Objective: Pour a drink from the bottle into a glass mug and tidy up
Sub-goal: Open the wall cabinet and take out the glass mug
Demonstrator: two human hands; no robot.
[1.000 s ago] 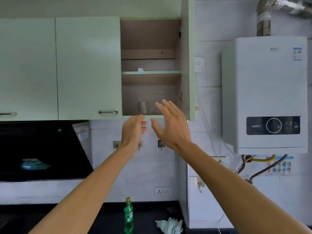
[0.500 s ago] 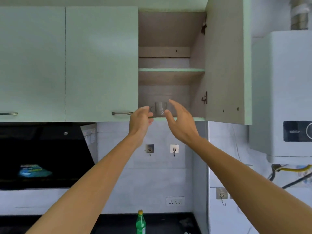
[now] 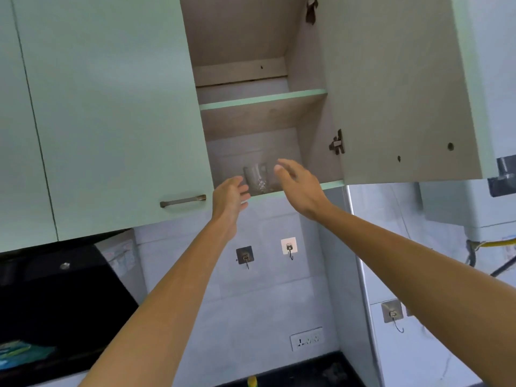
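Fingers apart and relaxed on both: left hand point(image 3: 229, 195) and right hand point(image 3: 297, 185) flank the mug point(image 3: 257, 177), neither clearly touching. Mug upright at front of lower shelf point(image 3: 332, 184). Judgement: wrap the body firmly or take the handle; clear glass, cut pattern low on the wall, probably slick. Lift level, clear the shelf lip.

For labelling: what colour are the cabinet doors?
The cabinet doors are pale mint green, head view.

Glass mug point(image 3: 256, 177) clear, cut pattern; cabinet door point(image 3: 111, 107) matt green; handle point(image 3: 183, 201) brushed metal; shelf point(image 3: 262, 97) wood-grain.
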